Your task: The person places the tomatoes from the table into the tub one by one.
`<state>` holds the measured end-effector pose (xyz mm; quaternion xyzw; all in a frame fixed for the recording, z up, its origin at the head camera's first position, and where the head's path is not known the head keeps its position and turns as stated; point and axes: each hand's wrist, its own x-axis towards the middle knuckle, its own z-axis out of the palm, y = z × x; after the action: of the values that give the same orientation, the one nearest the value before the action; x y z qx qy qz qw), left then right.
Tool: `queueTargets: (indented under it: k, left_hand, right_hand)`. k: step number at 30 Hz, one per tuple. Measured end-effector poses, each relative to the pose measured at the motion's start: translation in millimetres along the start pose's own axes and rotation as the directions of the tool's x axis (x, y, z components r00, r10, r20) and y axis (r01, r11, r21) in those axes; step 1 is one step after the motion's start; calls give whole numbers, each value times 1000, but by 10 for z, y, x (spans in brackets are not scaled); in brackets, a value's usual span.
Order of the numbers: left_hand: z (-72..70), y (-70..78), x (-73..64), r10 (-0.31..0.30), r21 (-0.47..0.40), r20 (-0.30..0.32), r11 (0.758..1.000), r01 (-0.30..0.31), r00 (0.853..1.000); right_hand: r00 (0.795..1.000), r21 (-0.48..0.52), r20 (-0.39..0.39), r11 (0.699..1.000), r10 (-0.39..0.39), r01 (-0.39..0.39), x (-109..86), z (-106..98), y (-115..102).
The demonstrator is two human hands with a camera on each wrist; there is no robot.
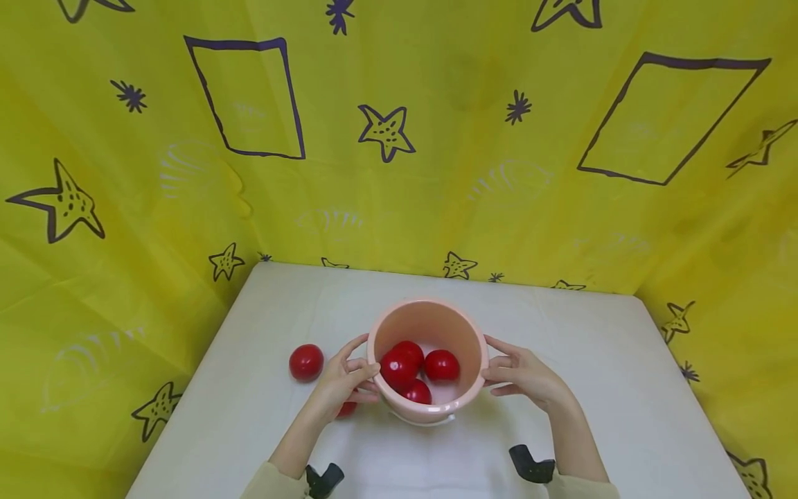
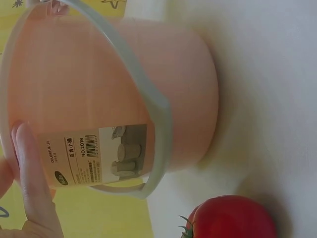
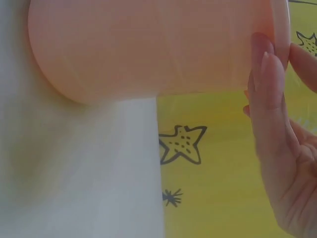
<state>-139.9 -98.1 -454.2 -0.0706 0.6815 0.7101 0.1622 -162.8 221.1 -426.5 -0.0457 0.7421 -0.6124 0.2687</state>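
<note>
A pink plastic bucket [image 1: 430, 322] with its mouth upward is near the middle of the table, and several red tomatoes [image 1: 399, 369] lie inside it. My left hand [image 1: 343, 380] pinches the rim on the left side, thumb over the edge. On the opposite side, my right hand [image 1: 528, 378] pinches the rim too. The pale handle [image 2: 161, 129] hangs down against the bucket's wall, beside a printed label [image 2: 84, 156] in the left wrist view. Whether the bucket's base touches the table, I cannot tell.
One tomato [image 1: 306, 363] lies on the white table [image 1: 598, 360] left of the bucket. Another tomato [image 1: 346, 410] is partly hidden beneath my left hand. A yellow curtain [image 1: 386, 194] with drawn stars stands around the table's back and sides.
</note>
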Motion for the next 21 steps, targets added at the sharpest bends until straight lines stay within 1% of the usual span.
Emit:
queueTargets:
  k: [2,4,6,7,8,9,10,11,12,13,14,15,16,17,18,19,20,21]
  left_hand:
    - [3,0,-3,1,7,-5,1000,-1,1000]
    - [5,-1,-7,10,37,-16,999,-10,1000]
    - [6,-7,-11,33,89,-39,996,-30,999]
    - [2,-10,-12,65,144,-61,988,-56,996]
    - [-6,-15,-13,107,212,-89,974,-86,990]
    - [-21,-22,-14,166,288,-117,949,-127,979]
    - [-44,-33,-13,242,368,-145,913,-174,959]
    - [-78,-46,-8,337,463,-167,857,-229,927]
    - [-123,-61,1,443,566,-179,777,-276,878]
    - [-181,-80,15,548,672,-179,675,-306,817]
    - [-246,-101,29,636,754,-162,573,-321,755]
    - [-322,-124,50,707,826,-135,467,-315,694]
    - [-402,-151,73,756,883,-107,370,-288,645]
    - [-485,-175,96,786,923,-79,290,-253,613]
    - [-568,-203,118,794,949,-57,232,-215,606]
    - [-645,-229,135,786,965,-42,192,-178,617]
    - [-717,-254,148,765,974,-35,170,-149,643]
    - [-782,-282,160,734,980,-36,157,-118,678]
  right_hand:
    - [1000,-12,-11,1000,-3,3,4,7,-15]
    - [1000,-14,-26,1000,6,-6,8,11,-26]
    - [999,-16,-38,1000,17,-18,10,12,-32]
    - [999,-18,-44,1000,22,-22,11,12,-34]
    - [998,-19,-48,999,26,-27,12,11,-34]
    - [998,-19,-51,999,31,-32,13,11,-35]
    - [998,-18,-52,999,33,-34,15,12,-36]
    - [998,-16,-54,999,34,-35,16,13,-38]
    - [998,-15,-55,999,35,-36,18,13,-39]
    - [998,-13,-55,999,35,-36,19,14,-41]
    - [998,-12,-56,999,35,-36,19,15,-42]
    - [998,-11,-56,999,35,-35,19,16,-44]
    - [998,-10,-57,999,34,-35,18,16,-46]
    - [998,-10,-57,999,35,-35,16,16,-46]
    - [998,-10,-55,999,35,-35,14,15,-47]
    - [998,-9,-54,999,35,-35,12,15,-47]
    - [998,-7,-52,999,35,-35,11,14,-47]
    - [998,-6,-50,999,35,-35,10,13,-47]
